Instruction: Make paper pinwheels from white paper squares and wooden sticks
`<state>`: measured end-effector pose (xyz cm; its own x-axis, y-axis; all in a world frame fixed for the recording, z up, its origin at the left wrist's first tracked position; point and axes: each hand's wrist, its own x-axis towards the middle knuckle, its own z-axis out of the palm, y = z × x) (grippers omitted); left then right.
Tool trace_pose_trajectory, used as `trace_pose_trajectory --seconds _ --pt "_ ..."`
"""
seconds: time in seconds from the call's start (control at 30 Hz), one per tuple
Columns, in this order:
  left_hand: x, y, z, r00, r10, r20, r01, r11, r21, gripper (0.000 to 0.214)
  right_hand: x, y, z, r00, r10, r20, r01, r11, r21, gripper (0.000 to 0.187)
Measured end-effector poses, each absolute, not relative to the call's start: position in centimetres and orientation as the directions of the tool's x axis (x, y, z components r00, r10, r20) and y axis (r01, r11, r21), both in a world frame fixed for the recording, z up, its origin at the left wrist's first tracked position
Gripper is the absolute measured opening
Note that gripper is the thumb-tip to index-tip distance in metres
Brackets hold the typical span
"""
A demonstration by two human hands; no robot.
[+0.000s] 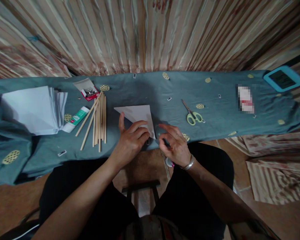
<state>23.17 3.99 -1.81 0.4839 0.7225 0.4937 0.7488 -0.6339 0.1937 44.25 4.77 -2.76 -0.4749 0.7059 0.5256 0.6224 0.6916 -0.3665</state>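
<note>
A sheet of white paper [142, 112], folded into a triangle, lies on the cloth-covered table in front of me. My left hand [130, 141] rests on its lower edge, thumb stretched up and the other fingers loosely bent over the paper. Just right of the paper's lower corner is my right hand [174, 143], wearing a silver bracelet [189, 163]. Its fingers are bent but apart, and no object shows between them. Part of the paper is hidden under my left fingers.
Left of the paper lie several wooden sticks [97, 123], a glue stick [76, 119], an open box of metal pins or clips [88, 91] and a stack of white paper [30, 108]. Green-handled scissors [192, 115], a blurred packet [245, 99] and a blue digital clock [283, 79] lie to the right.
</note>
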Motion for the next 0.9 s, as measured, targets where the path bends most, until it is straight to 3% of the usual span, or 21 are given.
trace_pose_trajectory --seconds 0.23,0.43,0.63,0.9 --pt "23.0 2.8 -2.0 0.474 0.705 0.527 0.715 -0.658 0.238 0.016 44.0 4.9 -3.7 -0.619 0.687 0.380 0.605 0.726 -0.328 0.053" --pt "23.4 1.6 -0.9 0.468 0.691 0.551 0.679 -0.680 0.277 0.017 43.8 5.7 -3.5 -0.623 0.649 0.436 0.571 0.759 -0.313 0.034" --pt "22.0 1.2 -1.3 0.467 0.709 0.528 0.754 -0.632 0.181 0.026 45.5 5.2 -2.9 -0.616 0.591 0.521 0.588 0.785 -0.195 0.027" --pt "19.6 0.3 -4.4 0.498 0.764 0.410 0.757 -0.613 0.224 0.025 46.2 4.5 -4.1 -0.707 0.602 0.371 0.525 0.798 -0.296 0.022"
